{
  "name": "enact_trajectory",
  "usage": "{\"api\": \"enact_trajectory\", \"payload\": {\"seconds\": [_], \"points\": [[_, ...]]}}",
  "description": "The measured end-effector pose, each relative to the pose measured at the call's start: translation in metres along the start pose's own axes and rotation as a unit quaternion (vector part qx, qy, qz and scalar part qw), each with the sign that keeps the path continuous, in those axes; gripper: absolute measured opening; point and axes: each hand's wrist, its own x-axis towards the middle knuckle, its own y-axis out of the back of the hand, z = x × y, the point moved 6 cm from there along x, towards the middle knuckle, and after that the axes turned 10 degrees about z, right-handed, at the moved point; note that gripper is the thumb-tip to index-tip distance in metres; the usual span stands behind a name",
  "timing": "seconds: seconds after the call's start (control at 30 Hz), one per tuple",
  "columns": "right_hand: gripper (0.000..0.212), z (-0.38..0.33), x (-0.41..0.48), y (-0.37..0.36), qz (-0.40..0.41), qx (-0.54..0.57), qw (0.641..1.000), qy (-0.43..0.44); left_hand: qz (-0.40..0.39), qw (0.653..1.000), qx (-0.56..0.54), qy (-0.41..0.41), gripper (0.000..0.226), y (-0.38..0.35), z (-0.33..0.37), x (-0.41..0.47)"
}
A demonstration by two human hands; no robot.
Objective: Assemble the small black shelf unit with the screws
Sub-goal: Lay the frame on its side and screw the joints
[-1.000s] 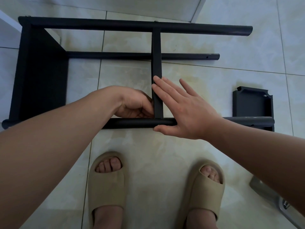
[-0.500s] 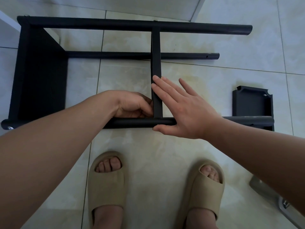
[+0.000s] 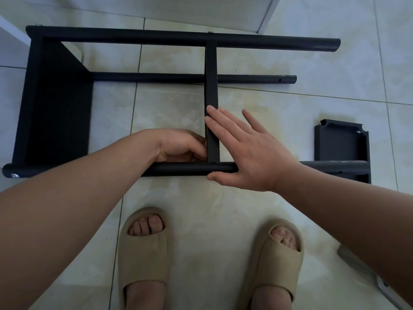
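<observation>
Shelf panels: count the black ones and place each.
3: end panel at far left; middle panel, edge-on between left hand and right hand; loose panel on the floor at right.

Open floor [image 3: 348, 90] lies at the upper right past the far rod [image 3: 268, 41] and between the two sandals [image 3: 143, 253]. At centre, the left hand [image 3: 178, 145] and right hand [image 3: 252, 157] flank the upright panel [image 3: 211, 86] above the near rod [image 3: 178, 170]. A loose panel [image 3: 339, 142] blocks the right edge.

Head-worn view, looking steeply down, close above hands [image 3: 214, 151], floor [image 3: 290, 70]
</observation>
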Motion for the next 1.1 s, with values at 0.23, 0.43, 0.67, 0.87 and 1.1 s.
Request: {"api": "enact_trajectory", "payload": {"seconds": [0.23, 0.43, 0.67, 0.87, 1.1], "points": [[0.103, -0.0008, -0.0002, 0.0010, 0.004, -0.003, 1.000, -0.001, 0.000, 0.999, 0.038, 0.023, 0.018, -0.0023, -0.0016, -0.0032], [0.104, -0.0002, 0.0000, 0.0002, 0.001, -0.011, 1.000, -0.001, 0.014, 0.999, 0.030, 0.007, 0.019, -0.0010, 0.0001, -0.0037], [0.104, -0.0004, -0.0004, -0.0004, 0.004, -0.015, 1.000, 0.001, 0.003, 1.000, -0.005, 0.004, 0.029, -0.0013, 0.0004, -0.0029], [0.104, 0.0000, -0.0003, -0.0010, 0.001, -0.017, 1.000, 0.001, 0.000, 0.999, 0.035, -0.005, 0.012, -0.0030, 0.0012, -0.0023], [0.104, -0.0002, -0.0004, 0.0001, 0.003, -0.013, 1.000, -0.001, -0.021, 1.000, 0.004, -0.009, 0.024, -0.0029, 0.0010, -0.0021]]}}
